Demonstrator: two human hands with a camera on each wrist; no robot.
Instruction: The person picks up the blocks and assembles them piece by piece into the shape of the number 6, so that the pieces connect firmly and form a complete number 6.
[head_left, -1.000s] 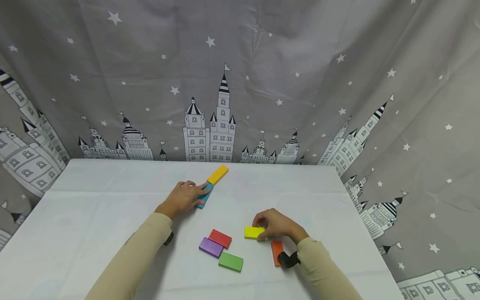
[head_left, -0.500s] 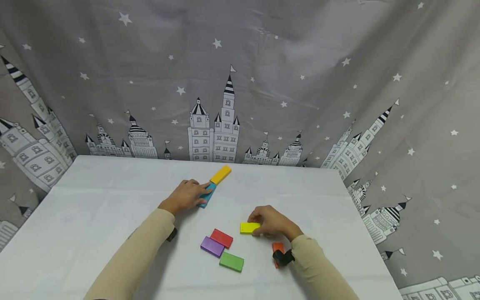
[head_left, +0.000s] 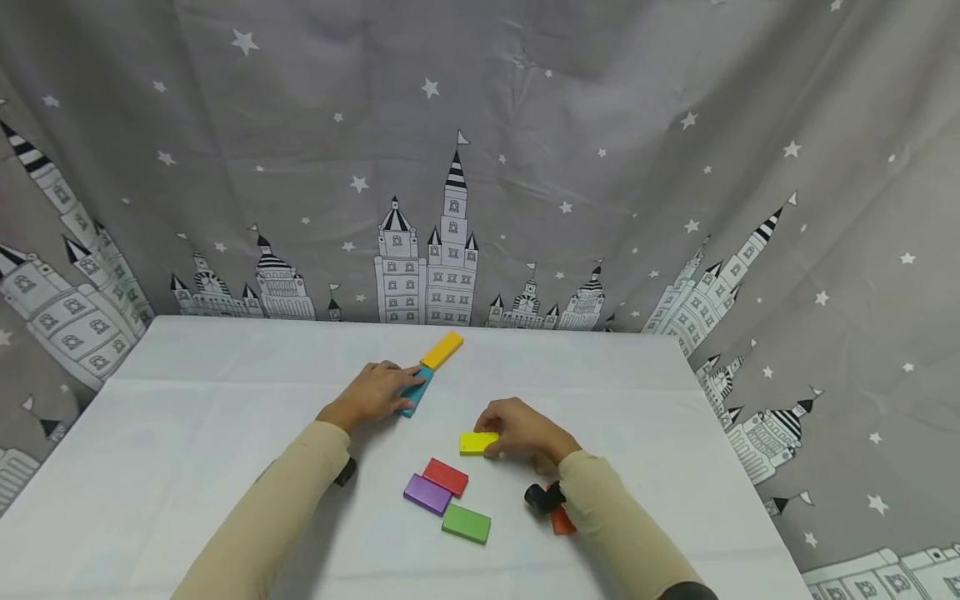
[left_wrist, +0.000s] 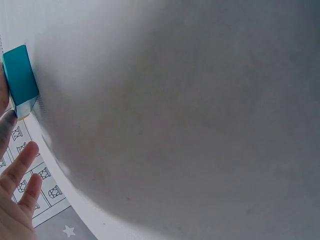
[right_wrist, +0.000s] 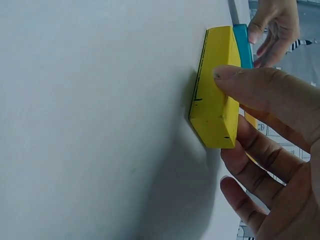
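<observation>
My left hand (head_left: 375, 392) pinches a blue rectangular block (head_left: 416, 393) between thumb and fingers, also visible as a teal block (left_wrist: 21, 75) at the left wrist view's edge. The far end of this block meets an orange-yellow block (head_left: 442, 350), the two lying in a slanting line. Further right, my right hand (head_left: 525, 432) grips a bright yellow block (head_left: 477, 443), thumb on one side and fingers on the other. Close up, the yellow block (right_wrist: 215, 90) fills the middle of the right wrist view, its shadow falling on the white cloth.
Nearer the front lie a red block (head_left: 446, 477), a purple block (head_left: 427, 493) and a green block (head_left: 466, 524), grouped together. An orange block (head_left: 562, 521) is partly covered by the right sleeve and wrist camera. Behind the white-covered table (head_left: 225, 400) hangs a grey castle-print curtain (head_left: 315, 125).
My right hand has carried the bright yellow block left and farther from me, toward the blue block. My left hand stays on the blue block.
</observation>
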